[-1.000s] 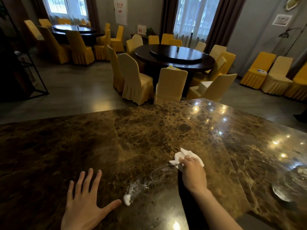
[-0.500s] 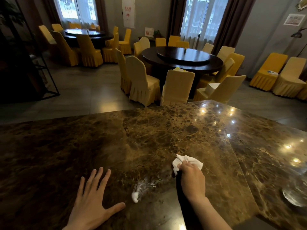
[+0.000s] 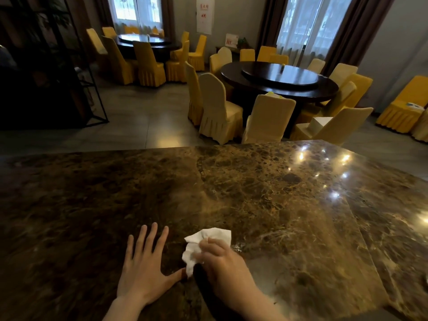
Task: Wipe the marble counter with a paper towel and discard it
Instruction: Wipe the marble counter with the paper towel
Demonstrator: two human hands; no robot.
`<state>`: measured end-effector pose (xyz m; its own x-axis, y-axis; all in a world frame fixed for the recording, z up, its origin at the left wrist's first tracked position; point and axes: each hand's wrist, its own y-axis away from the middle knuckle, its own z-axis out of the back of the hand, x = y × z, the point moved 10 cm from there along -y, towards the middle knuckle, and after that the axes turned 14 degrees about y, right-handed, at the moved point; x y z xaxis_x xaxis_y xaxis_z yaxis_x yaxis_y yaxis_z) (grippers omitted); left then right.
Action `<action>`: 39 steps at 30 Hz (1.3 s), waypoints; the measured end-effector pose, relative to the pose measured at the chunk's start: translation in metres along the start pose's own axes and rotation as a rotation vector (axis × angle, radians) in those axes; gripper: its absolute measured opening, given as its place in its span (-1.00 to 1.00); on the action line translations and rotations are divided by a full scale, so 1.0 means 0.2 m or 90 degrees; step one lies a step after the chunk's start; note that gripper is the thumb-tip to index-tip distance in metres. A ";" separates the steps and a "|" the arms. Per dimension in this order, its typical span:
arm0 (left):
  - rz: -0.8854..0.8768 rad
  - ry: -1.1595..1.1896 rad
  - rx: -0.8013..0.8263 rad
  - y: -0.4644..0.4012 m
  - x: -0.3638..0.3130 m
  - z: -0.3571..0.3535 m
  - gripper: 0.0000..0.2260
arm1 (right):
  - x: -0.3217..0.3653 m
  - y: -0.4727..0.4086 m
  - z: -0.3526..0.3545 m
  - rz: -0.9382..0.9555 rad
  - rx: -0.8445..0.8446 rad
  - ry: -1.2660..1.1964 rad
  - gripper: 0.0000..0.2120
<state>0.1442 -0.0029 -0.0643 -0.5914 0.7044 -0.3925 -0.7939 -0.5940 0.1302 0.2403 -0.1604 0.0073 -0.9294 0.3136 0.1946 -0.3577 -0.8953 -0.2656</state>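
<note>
Change since earlier: right hand has swept the towel leftward and toward the person, over the spot where a white smear lay; that smear no longer shows.
Left hand point(image 3: 144, 272): flat on the marble counter point(image 3: 289, 205), fingers spread, thumb stretched right; it holds nothing.
Paper towel point(image 3: 203, 245): crumpled, pressed on the counter just right of the left thumb, its lower tip almost touching the thumb; long axis runs near-to-far, tilted slightly right.
Right hand point(image 3: 220, 265): fingers curled over the towel's right side, pinning it down.
Key relation: towel sits between both hands, right hand on it.
Next move, likely: more strokes rightward over open marble, then disposal; no bin in view.
</note>
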 end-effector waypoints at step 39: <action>0.042 -0.024 0.058 -0.03 -0.04 -0.01 0.18 | -1.05 0.26 0.29 -0.575 -0.085 0.095 -0.80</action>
<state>0.1540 -0.0055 -0.0629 -0.6468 0.6797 -0.3458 -0.7612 -0.6035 0.2375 0.4221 -0.2923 0.0080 -0.2916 0.9209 0.2588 -0.9511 -0.2503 -0.1807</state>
